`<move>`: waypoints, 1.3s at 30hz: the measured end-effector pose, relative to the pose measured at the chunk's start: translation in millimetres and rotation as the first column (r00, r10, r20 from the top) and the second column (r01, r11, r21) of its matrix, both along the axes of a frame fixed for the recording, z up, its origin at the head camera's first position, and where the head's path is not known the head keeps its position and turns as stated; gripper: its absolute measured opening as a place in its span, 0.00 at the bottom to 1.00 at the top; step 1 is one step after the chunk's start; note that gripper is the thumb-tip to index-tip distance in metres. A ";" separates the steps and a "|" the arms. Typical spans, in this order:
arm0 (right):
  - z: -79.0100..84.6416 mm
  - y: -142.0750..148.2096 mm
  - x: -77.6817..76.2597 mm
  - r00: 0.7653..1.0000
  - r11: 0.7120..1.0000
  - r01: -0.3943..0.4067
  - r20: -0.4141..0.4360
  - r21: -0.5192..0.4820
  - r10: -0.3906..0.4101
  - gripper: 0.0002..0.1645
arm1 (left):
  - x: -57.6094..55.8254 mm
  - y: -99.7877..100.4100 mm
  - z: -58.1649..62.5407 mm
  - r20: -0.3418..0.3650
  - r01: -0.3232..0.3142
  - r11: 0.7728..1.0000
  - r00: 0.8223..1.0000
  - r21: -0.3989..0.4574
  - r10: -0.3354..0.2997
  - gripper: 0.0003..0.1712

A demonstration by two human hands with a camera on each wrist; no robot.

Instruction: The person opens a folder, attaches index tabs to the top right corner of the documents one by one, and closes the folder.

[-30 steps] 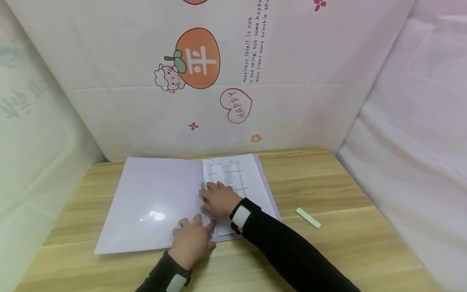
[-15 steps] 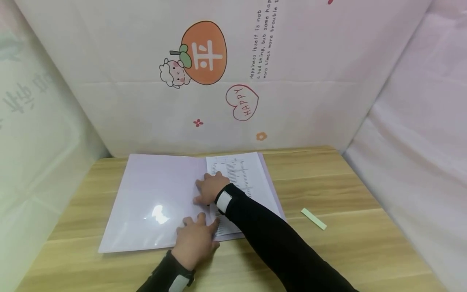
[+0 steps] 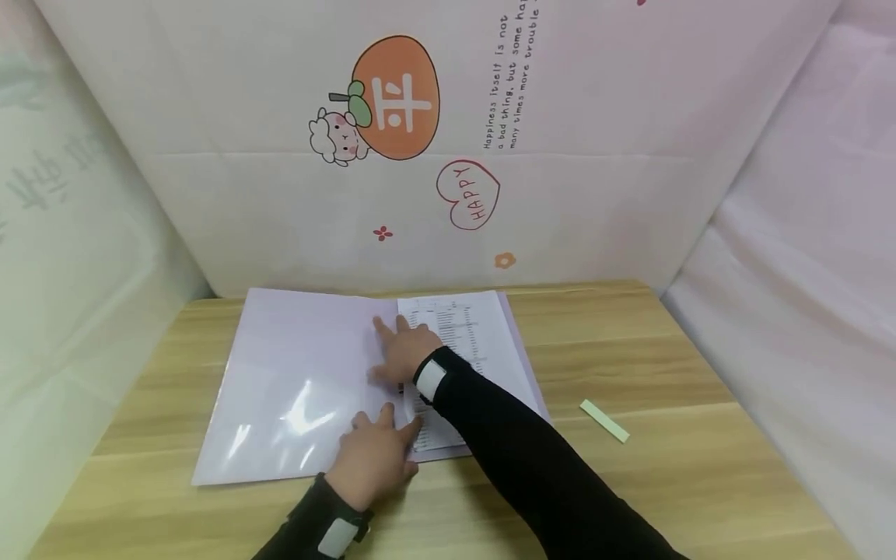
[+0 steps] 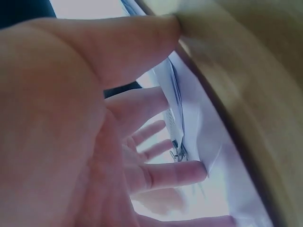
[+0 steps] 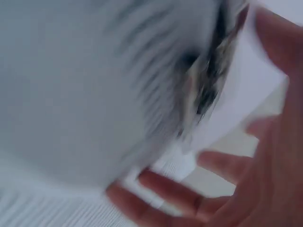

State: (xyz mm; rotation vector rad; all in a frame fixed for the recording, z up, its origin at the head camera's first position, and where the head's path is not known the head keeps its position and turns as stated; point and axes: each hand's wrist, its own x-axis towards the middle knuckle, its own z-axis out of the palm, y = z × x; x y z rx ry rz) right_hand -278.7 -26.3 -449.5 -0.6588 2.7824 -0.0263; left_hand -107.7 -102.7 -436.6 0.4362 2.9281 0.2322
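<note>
Smoothing the open folder (image 3: 280,350) along its fold looks like the step in hand, best done with flat, even pressure. It lies left of centre, reaching the far edge of the desk (image 3: 672,482), its papers (image 3: 490,327) on the right half. The left hand (image 3: 371,459) has its grip spread wide, grasping nothing, well placed to steady the near end. The right hand (image 3: 404,354) spreads likewise, apparently empty; its contact is unclear. Avoid snagging sheets on the metal clip (image 4: 179,152).
</note>
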 end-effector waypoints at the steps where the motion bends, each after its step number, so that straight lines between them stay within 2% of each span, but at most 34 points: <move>1: 0.5 5.5 -2.3 1.000 1.000 0.005 0.008 -0.027 -0.005 0.56 | -0.4 0.2 0.0 0.005 0.002 1.000 1.000 0.000 -0.002 0.35; 3: 2.6 19.9 -7.8 0.999 0.998 -0.011 0.030 -0.057 0.012 0.51 | -0.9 0.9 -0.1 0.013 0.004 1.000 1.000 -0.002 -0.004 0.35; 5: 1.2 39.7 -12.5 0.998 0.997 -0.063 0.027 -0.045 0.065 0.42 | -0.6 2.2 0.0 0.018 0.005 1.000 1.000 -0.002 -0.005 0.35; 7: -3.3 64.7 -16.3 0.993 0.993 -0.114 0.004 -0.002 0.114 0.31 | -0.1 3.7 0.3 0.022 0.001 1.000 1.000 0.007 -0.001 0.35; 9: -6.3 91.6 -17.4 0.992 0.992 -0.123 -0.014 0.041 0.123 0.26 | 0.4 4.7 0.9 0.020 -0.003 1.000 1.000 0.016 0.003 0.36; 16: -2.0 180.9 -16.0 1.000 0.997 -0.002 0.024 0.080 0.000 0.35 | -1.1 3.3 -0.2 0.025 -0.031 0.999 0.999 0.011 0.030 0.35; 20: 0.6 224.7 -11.4 0.999 0.997 -0.033 0.016 0.068 0.032 0.31 | -1.7 2.9 -3.7 0.030 -0.032 0.999 0.999 0.004 0.032 0.34; 24: 8.5 263.2 2.7 0.999 0.999 -0.037 0.009 0.016 0.037 0.28 | -1.7 3.4 -3.5 0.036 -0.028 1.000 0.999 0.014 0.027 0.33; 31: 18.6 301.8 33.9 0.996 0.987 0.060 0.074 -0.151 -0.049 0.23 | -1.7 -1.7 1.3 0.007 -0.034 0.999 0.999 0.008 0.034 0.32; 35: 15.5 313.5 53.3 0.993 0.981 0.104 0.075 -0.161 -0.093 0.24 | -1.0 -1.5 -0.6 -0.002 -0.037 0.999 0.999 -0.012 0.037 0.33; 39: 10.8 317.3 72.5 0.993 0.982 0.109 0.051 -0.156 -0.102 0.25 | 0.0 -0.1 -2.0 -0.017 -0.036 0.998 0.999 -0.044 0.035 0.33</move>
